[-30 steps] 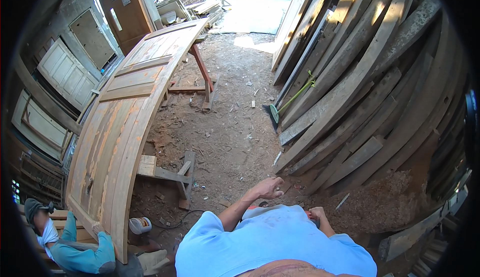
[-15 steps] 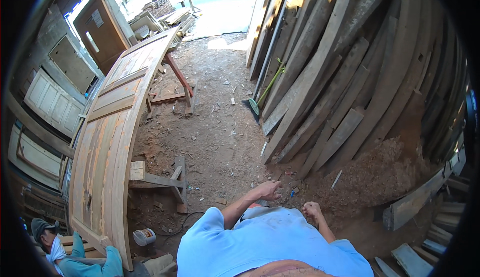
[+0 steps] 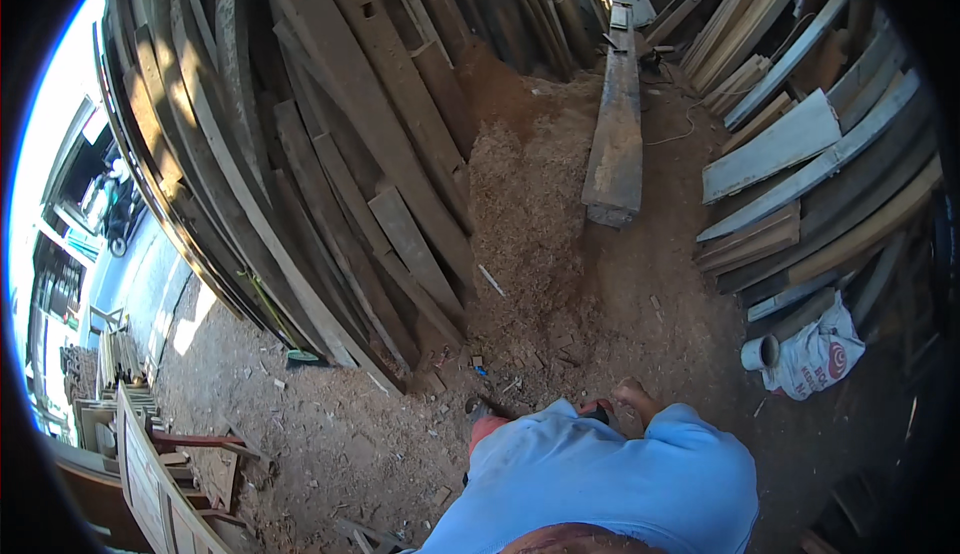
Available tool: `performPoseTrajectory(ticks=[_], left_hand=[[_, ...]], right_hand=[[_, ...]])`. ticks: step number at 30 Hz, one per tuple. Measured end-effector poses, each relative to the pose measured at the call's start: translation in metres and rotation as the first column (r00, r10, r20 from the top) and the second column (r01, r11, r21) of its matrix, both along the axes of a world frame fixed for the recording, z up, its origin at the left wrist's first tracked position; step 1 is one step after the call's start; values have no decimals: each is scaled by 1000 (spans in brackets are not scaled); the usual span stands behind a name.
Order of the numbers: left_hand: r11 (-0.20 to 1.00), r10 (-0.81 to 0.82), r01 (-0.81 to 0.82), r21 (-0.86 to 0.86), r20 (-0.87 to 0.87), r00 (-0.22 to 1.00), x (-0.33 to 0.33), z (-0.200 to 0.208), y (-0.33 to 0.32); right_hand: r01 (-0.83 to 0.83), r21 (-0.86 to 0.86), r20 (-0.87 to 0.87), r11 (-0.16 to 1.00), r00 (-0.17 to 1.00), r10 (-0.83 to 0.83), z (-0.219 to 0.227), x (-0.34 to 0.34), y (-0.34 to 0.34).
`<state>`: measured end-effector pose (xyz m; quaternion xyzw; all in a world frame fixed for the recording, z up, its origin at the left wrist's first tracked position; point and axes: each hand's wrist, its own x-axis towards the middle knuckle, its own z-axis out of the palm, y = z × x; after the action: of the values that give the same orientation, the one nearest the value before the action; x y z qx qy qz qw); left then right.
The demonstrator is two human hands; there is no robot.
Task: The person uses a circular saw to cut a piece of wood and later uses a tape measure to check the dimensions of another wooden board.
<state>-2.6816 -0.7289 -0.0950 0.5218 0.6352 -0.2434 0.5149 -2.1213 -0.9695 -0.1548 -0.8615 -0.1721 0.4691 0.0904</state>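
right hand (image 3: 632,392) near blue shirt (image 3: 610,484), paneled door (image 3: 150,481) now lower left

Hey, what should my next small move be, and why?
Probably a short, careful step forward: your right hand isn't touching the stacked planks, and a thin white strip and loose sawdust lie ahead, so footing seems worth watching.
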Motion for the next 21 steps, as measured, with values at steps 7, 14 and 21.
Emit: performPoseTrajectory(ticks=[7,14,21], left_hand=[[997,-16,16,70,-3,1000,8,9,80],[986,-94,91,139,17,995,15,20,178],[942,-230,232,242,-37,972,40,36,292]], right_hand=[[76,77,-67,994,995,-71,19,-90,25],[197,53,-33,979,980,-196,-14,-112,85],[266,150,-68,952,964,-258,-7,-107,116]])
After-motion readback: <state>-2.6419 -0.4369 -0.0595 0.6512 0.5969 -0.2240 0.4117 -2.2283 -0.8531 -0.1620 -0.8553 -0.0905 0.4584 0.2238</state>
